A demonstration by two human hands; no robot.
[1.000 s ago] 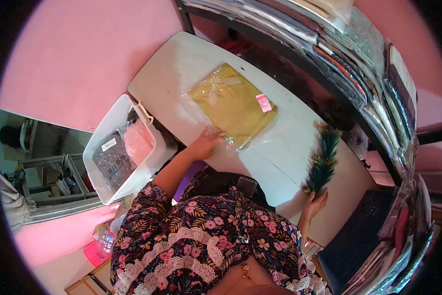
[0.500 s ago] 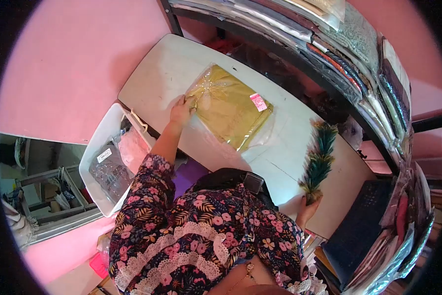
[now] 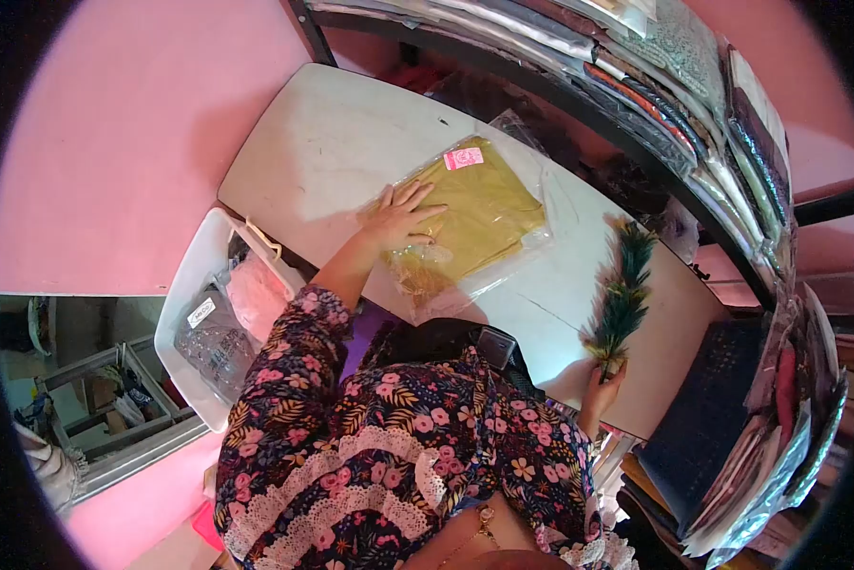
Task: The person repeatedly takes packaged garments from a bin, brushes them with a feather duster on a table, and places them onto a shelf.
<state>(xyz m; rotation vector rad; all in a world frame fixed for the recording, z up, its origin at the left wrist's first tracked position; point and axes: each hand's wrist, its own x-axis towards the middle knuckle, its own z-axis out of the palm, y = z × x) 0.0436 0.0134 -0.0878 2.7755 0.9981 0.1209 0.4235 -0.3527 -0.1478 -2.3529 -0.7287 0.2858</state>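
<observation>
A folded yellow-green cloth in a clear plastic bag [image 3: 489, 204] lies on the white table [image 3: 303, 142], with a pink label near its upper edge. My left hand [image 3: 403, 218] rests on the left part of this bag, fingers spread. At the table's near right, my right hand [image 3: 600, 388] is closed round the lower end of a dark green feathery duster [image 3: 624, 290], which points away from me. The duster is to the right of the bag, apart from it.
A white bin [image 3: 175, 332] with bagged items stands left of the table. Shelves of packed fabrics [image 3: 664, 104] curve along the far and right sides. Dark blue packed cloth [image 3: 698, 418] lies at the right. A wooden frame [image 3: 113, 404] is at lower left.
The yellow-green bag has turned, so its label now sits at the upper edge. My left hand has gone from gripping its left edge to lying flat on it. The duster has shifted slightly.
</observation>
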